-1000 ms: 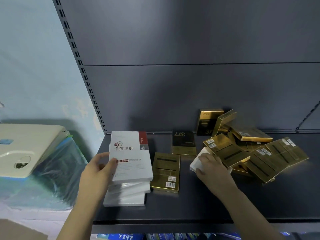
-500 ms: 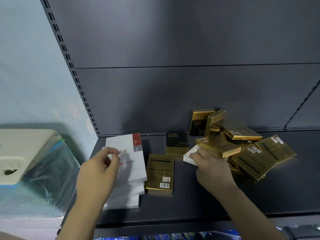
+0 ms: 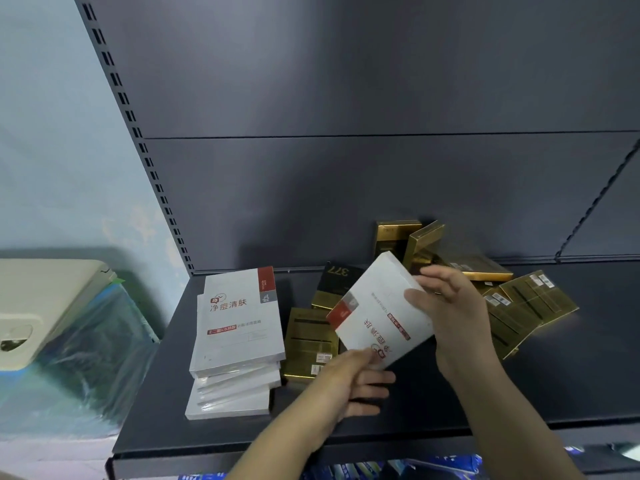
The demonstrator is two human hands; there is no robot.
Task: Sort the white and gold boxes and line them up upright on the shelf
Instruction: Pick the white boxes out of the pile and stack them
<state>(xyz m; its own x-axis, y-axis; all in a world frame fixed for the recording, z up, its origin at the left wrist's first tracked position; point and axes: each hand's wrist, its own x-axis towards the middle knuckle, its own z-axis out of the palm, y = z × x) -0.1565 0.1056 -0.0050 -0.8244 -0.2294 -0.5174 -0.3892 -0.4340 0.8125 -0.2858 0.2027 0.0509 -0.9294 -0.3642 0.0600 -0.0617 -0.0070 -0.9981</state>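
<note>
A white box (image 3: 375,311) with a red corner hangs tilted above the dark shelf (image 3: 519,393). My right hand (image 3: 446,306) grips its upper right edge, and my left hand (image 3: 349,379) touches its lower corner from below. A flat stack of white boxes (image 3: 235,341) lies at the shelf's left. Two gold boxes lie flat in the middle, one (image 3: 308,341) partly behind the held box. A loose heap of gold boxes (image 3: 519,306) lies to the right, with two (image 3: 394,237) standing against the back panel.
A cream plastic object (image 3: 45,299) over blue plastic wrap sits left of the shelf. A slotted upright post (image 3: 138,140) runs along the shelf's left side. Blue packages (image 3: 381,471) show on the level below the front edge.
My right hand has pulled a white box out from under the gold heap and lifted it. My left hand has left the white stack and moved right to the box's lower corner.
</note>
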